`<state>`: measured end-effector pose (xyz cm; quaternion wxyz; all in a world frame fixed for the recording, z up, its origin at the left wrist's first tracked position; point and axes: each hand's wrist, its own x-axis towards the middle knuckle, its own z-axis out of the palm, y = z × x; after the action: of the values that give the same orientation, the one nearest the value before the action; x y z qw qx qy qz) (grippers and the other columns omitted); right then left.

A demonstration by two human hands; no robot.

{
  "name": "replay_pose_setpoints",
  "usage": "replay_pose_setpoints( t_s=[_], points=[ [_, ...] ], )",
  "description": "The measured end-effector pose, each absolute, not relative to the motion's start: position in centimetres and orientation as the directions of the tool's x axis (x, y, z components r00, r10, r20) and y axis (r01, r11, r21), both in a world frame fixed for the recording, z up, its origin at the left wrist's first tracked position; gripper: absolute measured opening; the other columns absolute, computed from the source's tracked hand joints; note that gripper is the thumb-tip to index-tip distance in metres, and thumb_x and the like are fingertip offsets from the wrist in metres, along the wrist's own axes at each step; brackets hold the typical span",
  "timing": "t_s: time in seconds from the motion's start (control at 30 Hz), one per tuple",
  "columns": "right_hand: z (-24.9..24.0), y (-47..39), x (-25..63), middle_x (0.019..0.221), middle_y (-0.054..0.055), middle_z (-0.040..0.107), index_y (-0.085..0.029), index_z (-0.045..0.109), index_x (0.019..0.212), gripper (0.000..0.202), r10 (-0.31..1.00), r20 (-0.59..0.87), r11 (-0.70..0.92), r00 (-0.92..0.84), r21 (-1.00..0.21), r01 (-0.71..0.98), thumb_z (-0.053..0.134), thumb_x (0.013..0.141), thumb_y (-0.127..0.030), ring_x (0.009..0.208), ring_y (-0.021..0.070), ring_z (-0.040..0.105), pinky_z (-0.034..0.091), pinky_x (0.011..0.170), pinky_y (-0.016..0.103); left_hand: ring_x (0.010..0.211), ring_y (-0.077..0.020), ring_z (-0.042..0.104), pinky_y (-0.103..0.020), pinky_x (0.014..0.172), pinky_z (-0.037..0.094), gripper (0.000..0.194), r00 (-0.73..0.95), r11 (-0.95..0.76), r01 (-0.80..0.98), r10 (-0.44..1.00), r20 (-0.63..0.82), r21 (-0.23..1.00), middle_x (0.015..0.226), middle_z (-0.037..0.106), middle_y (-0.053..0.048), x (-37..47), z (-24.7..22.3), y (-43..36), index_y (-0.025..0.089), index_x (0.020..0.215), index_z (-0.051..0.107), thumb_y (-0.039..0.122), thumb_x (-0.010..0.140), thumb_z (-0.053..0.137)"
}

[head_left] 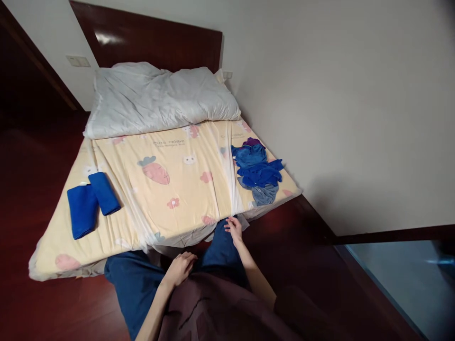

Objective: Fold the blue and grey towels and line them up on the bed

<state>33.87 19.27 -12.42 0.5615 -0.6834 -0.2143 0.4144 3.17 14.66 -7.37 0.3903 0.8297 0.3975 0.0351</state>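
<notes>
1. Wall (337, 104): pale, right side of view, alongside bed.
2. Bed (188, 184): yellow printed sheet, wrinkled, pulled in ridges near both sides.
3. Headboard (159, 33): dark wood, behind quilt.
4. Quilt (159, 102): white-grey, puffy, lying across head end.
5. Trousers (135, 284): blue, person's knees up against near bed edge.
6. Loose cloths: bunched group on right part of bed, none folded. Bright blue cloth (261, 174) spread and crumpled; teal-blue cloth (250, 155) above it; grey-blue cloth (266, 194) at near end; purple cloth (251, 141) partly hidden at far end. Exact piece count unclear.
7. Folded cloths: left part of bed, neat. Wide folded cloth (83, 213) flat; narrow folded cloth (105, 193) touching its right side, slightly tilted.
8. Progress, judged from layout: two pieces look finished, the right-hand group looks unsorted and unfolded. Nothing midway between.
9. Left hand (180, 267): on lap, fingers bent, palm hidden; can't tell how wide the grip is or if anything's under it.
10. Right hand (233, 229): by right knee, just off bed edge, fingers loosely spread, no cloth held. Nearest cloth: grey-blue one.
</notes>
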Motion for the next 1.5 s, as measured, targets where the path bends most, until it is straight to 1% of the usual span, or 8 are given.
replay_pose_setpoints(
  t_s=[0.13, 0.27, 0.53, 0.67, 0.97, 1.1, 1.37, 1.5],
  points=[
    [-10.6, 22.9, 37.9, 0.114, 0.01, 0.069, -0.02, 0.064, 0.109, 0.047, 0.662, -0.252, -0.191, 0.706, -0.967, -0.166, 0.065, 0.07, -0.045, 0.073, 0.015, 0.071, 0.057, 0.058, 0.024, 0.099, -0.0258, 0.066, -0.038, 0.09, 0.049, 0.036, 0.629, -0.341, 0.69, 0.719, -0.295, 0.638, 0.101, 0.07, -0.009, 0.7, -8.4, 13.5, 0.027, 0.107, 0.069, 0.03, 0.098, 0.034],
    [-8.5, 26.6, 42.2, 0.113, 0.011, 0.069, -0.019, 0.062, 0.123, 0.053, 0.592, -0.207, -0.149, 0.779, -0.978, -0.147, 0.061, 0.073, -0.038, 0.078, 0.0163, 0.072, 0.059, 0.063, 0.026, 0.1, -0.0246, 0.067, -0.036, 0.089, 0.05, 0.037, 0.563, -0.268, 0.719, 0.765, -0.312, 0.641, 0.104, 0.071, -0.009, -1.1, -8.5, 12.7, 0.027, 0.107, 0.069, 0.034, 0.099, 0.034],
    [-4.0, 33.1, 48.4, 0.155, 0.021, 0.039, -0.009, 0.07, 0.121, 0.048, 0.707, 0.085, -0.329, 0.702, -0.839, 0.433, 0.06, 0.077, -0.026, 0.114, 0.0232, 0.065, 0.054, 0.095, 0.031, 0.094, -0.0238, 0.068, -0.033, 0.087, 0.052, 0.035, 0.518, -0.232, 0.704, 0.814, -0.263, 0.671, 0.1, 0.071, -0.008, -1.6, -7.8, 12.3, 0.03, 0.101, 0.071, 0.04, 0.099, 0.037],
    [-2.8, 35.6, 50.5, 0.162, 0.018, 0.031, -0.009, 0.072, 0.121, 0.044, 0.8, 0.03, -0.445, 0.6, -0.64, 0.626, 0.057, 0.079, -0.013, 0.122, 0.024, 0.062, 0.046, 0.106, 0.029, 0.095, -0.0236, 0.068, -0.032, 0.087, 0.051, 0.036, 0.479, -0.207, 0.73, 0.834, -0.272, 0.651, 0.097, 0.07, -0.008, -2.3, -7.9, 11.7, 0.028, 0.101, 0.07, 0.04, 0.099, 0.036],
    [-2.9, 38.0, 51.6, 0.142, 0.023, 0.056, -0.007, 0.074, 0.115, 0.041, 0.855, -0.074, -0.469, 0.513, -0.53, 0.707, 0.055, 0.079, -0.006, 0.123, 0.0234, 0.059, 0.042, 0.102, 0.024, 0.096, -0.0237, 0.065, -0.033, 0.086, 0.047, 0.044, 0.458, -0.188, 0.758, 0.835, -0.306, 0.624, 0.099, 0.069, -0.01, -2.7, -9.4, 10.5, 0.022, 0.099, 0.066, 0.034, 0.102, 0.024],
    [-3.7, 37.7, 51.5, 0.142, 0.02, 0.056, -0.009, 0.074, 0.114, 0.044, 0.853, -0.066, -0.47, 0.518, -0.532, 0.705, 0.054, 0.075, -0.008, 0.121, 0.0244, 0.061, 0.043, 0.102, 0.026, 0.095, -0.0249, 0.065, -0.034, 0.084, 0.046, 0.044, 0.468, -0.208, 0.751, 0.837, -0.284, 0.626, 0.1, 0.069, -0.01, -2.3, -9.4, 10.9, 0.022, 0.103, 0.066, 0.034, 0.102, 0.024],
    [-3.6, 38.3, 51.4, 0.124, 0.023, 0.066, -0.008, 0.077, 0.104, 0.039, 0.875, -0.032, -0.396, 0.484, -0.623, 0.674, 0.055, 0.072, -0.015, 0.119, 0.0301, 0.062, 0.047, 0.104, 0.037, 0.094, -0.0251, 0.066, -0.033, 0.083, 0.045, 0.041, 0.444, -0.164, 0.73, 0.852, -0.277, 0.664, 0.102, 0.07, -0.011, -2.5, -10.0, 10.6, 0.022, 0.101, 0.069, 0.035, 0.101, 0.03],
    [-5.3, 36.6, 47.3, 0.126, 0.02, 0.066, -0.012, 0.079, 0.102, 0.036, 0.94, 0.002, -0.236, 0.341, -0.717, 0.656, 0.057, 0.076, -0.025, 0.109, 0.027, 0.066, 0.056, 0.09, 0.036, 0.091, -0.0242, 0.066, -0.032, 0.082, 0.047, 0.041, 0.425, -0.129, 0.687, 0.87, -0.25, 0.715, 0.098, 0.07, -0.009, -2.2, -10.2, 11.0, 0.023, 0.1, 0.07, 0.041, 0.101, 0.034]
  ],
)
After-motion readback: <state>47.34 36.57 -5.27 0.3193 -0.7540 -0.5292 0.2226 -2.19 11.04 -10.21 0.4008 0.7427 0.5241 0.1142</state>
